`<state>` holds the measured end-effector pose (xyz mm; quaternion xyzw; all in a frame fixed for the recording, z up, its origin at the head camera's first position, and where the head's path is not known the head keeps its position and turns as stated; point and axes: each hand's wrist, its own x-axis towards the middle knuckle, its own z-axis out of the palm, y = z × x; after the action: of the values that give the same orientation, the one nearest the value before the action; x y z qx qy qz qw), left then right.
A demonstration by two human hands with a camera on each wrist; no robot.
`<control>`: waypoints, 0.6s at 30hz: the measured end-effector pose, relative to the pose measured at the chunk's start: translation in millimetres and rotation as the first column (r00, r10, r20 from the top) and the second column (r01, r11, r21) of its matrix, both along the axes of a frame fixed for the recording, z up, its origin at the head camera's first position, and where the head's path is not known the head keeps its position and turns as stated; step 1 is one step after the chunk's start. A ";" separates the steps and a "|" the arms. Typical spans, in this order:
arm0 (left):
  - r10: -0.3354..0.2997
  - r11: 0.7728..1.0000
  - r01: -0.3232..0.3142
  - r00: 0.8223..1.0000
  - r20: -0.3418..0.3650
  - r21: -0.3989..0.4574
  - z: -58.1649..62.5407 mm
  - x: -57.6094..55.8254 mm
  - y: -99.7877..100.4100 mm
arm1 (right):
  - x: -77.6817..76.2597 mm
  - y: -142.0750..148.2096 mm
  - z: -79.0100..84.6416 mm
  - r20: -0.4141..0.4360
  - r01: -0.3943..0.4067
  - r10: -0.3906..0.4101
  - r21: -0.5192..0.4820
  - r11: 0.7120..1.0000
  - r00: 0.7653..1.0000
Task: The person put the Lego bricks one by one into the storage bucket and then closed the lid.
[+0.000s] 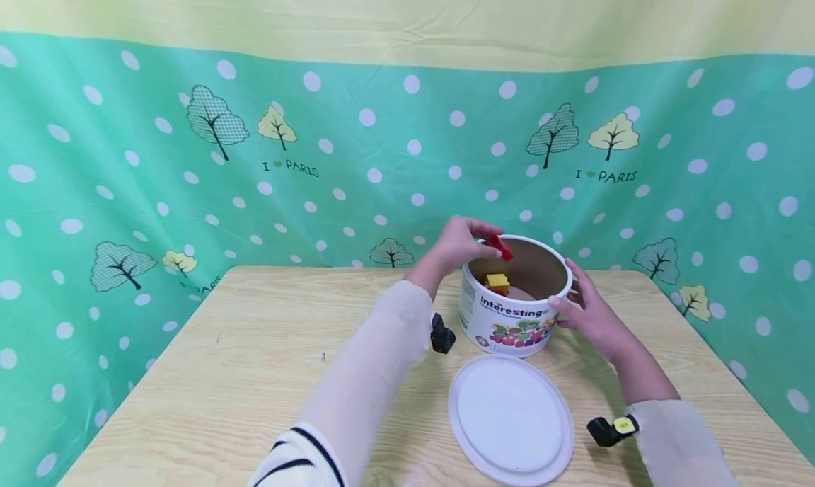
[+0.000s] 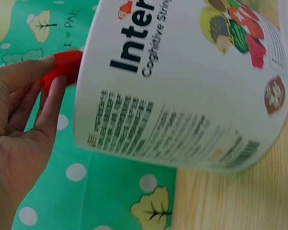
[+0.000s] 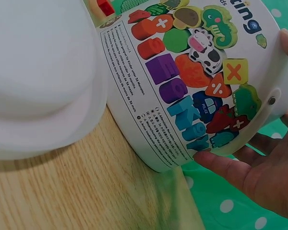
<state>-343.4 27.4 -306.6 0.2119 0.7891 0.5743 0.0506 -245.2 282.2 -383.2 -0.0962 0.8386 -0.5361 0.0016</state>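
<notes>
A round white bucket (image 1: 509, 324) with printed toy pictures stands near the far side of the wooden table. My left hand (image 1: 460, 245) is at its left rim and pinches a small red block (image 1: 500, 247) between thumb and fingers, over the opening. The same red block (image 2: 63, 67) shows beside the bucket wall in the left wrist view. Low inside the bucket lies a yellow block (image 1: 496, 282) with a bit of red under it. My right hand (image 1: 592, 313) holds the bucket's right side, thumb and fingers spread around the wall near the rim.
A round white lid (image 1: 511, 420) lies flat on the table (image 1: 255, 374) in front of the bucket. The bucket's white handle (image 3: 252, 127) hangs against its side. Behind the table hangs a green dotted curtain (image 1: 356, 154) with printed trees.
</notes>
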 end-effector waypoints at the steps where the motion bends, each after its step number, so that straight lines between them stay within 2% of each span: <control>1: -0.001 1.000 0.001 1.000 0.005 0.017 -0.7 -0.1 1.4 | 0.0 0.3 0.0 0.001 -0.001 0.001 -0.003 1.000 1.000; 4: -0.002 0.999 0.002 1.000 0.013 0.046 -3.1 0.1 4.4 | -0.2 0.2 0.8 0.004 -0.002 0.002 0.000 1.000 1.000; 10: -0.035 0.998 0.034 0.999 0.024 0.045 -7.8 0.3 4.1 | 1.5 -1.2 2.9 0.014 0.003 -0.003 0.004 1.000 1.000; 13: -0.058 0.997 0.058 0.998 -0.003 0.047 -8.2 1.1 0.1 | 1.8 -0.9 2.9 0.011 0.001 -0.001 0.001 1.000 1.000; 18: -0.045 0.998 0.047 0.997 -0.056 0.033 -8.9 5.6 -10.6 | 1.3 0.2 1.9 0.011 0.003 -0.003 -0.001 1.000 1.000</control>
<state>-337.9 16.8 -315.6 0.2468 0.7751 0.5804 0.0384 -244.0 282.4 -381.4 -0.0921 0.8384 -0.5372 0.0054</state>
